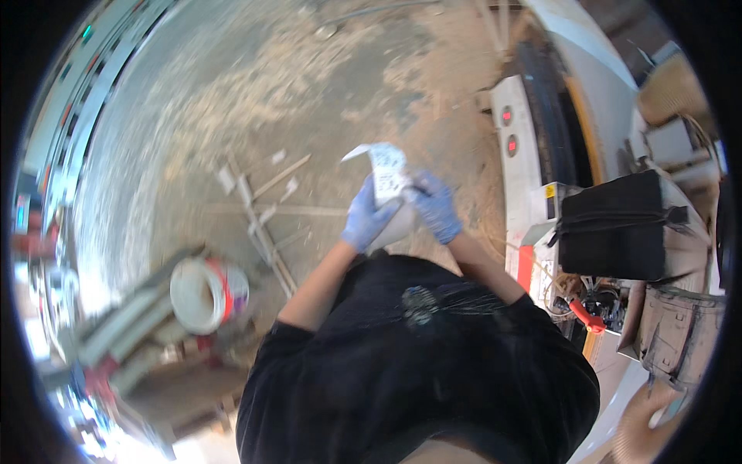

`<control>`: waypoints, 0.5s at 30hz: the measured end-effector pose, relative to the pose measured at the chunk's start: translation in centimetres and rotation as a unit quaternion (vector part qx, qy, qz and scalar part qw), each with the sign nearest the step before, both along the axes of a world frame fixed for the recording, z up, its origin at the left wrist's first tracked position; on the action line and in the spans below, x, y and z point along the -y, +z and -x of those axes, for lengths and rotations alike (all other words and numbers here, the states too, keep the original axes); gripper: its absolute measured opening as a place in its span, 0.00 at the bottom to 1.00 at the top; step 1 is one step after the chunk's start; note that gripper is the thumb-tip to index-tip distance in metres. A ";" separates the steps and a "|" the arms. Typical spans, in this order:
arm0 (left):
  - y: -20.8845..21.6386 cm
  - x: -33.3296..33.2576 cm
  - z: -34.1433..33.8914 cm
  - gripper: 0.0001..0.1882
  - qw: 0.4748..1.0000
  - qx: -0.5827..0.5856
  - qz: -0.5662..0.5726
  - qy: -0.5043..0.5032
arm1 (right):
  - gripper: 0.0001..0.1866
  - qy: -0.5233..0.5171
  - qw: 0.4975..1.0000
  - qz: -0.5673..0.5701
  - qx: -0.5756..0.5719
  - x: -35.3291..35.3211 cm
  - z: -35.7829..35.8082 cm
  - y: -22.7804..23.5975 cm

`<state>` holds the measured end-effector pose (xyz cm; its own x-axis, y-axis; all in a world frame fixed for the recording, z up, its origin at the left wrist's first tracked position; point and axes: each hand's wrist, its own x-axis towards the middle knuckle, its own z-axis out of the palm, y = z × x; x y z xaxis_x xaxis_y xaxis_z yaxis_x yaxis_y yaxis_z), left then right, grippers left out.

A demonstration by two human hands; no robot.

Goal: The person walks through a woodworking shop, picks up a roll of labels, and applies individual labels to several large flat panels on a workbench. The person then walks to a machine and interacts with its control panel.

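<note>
In front of my body I hold a strip of white printed labels point(389, 172), its upper end curling over to the left. My left hand point(366, 216), in a thin blue glove, is closed on the strip's lower left side. On the other side my right hand point(435, 207), gloved the same way, pinches the strip's right edge with bent fingers. A plain white sheet-like piece point(396, 227) hangs below between both hands; whether it belongs to the same strip I cannot tell.
Thin wooden strips point(263, 224) and paper scraps lie on the dusty floor point(332, 100) ahead. At the left stands a white bucket point(199, 295) with a red band. To my right is a machine with a pale panel point(516, 162), a black cover point(614, 226) and ribbed hoses point(643, 425).
</note>
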<state>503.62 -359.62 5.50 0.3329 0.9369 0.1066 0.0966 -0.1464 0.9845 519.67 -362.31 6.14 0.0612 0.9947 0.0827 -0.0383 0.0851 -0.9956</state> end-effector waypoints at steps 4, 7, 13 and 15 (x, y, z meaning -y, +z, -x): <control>1.4 -7.8 -0.1 0.28 0.995 -0.040 -0.032 -0.089 | 0.18 -0.103 0.993 -0.046 0.020 -7.4 0.2 -0.5; -0.1 -13.7 -2.2 0.20 0.988 0.090 -0.006 -0.129 | 0.20 -0.111 0.994 -0.010 0.000 -11.8 -1.2 -0.9; -4.2 -24.9 -9.6 0.18 0.955 0.128 0.259 -0.074 | 0.17 -0.116 0.978 0.053 0.165 -18.9 -7.8 -1.8; -5.1 -28.3 -13.3 0.17 0.957 0.125 0.251 -0.069 | 0.16 -0.121 0.957 0.030 0.261 -22.0 -11.2 -2.1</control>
<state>516.90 -331.32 0.40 0.4803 0.8400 -0.2525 -0.1375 0.3565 0.9241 530.88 -340.35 4.02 0.2563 0.9605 0.1088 0.4787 -0.0283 -0.8775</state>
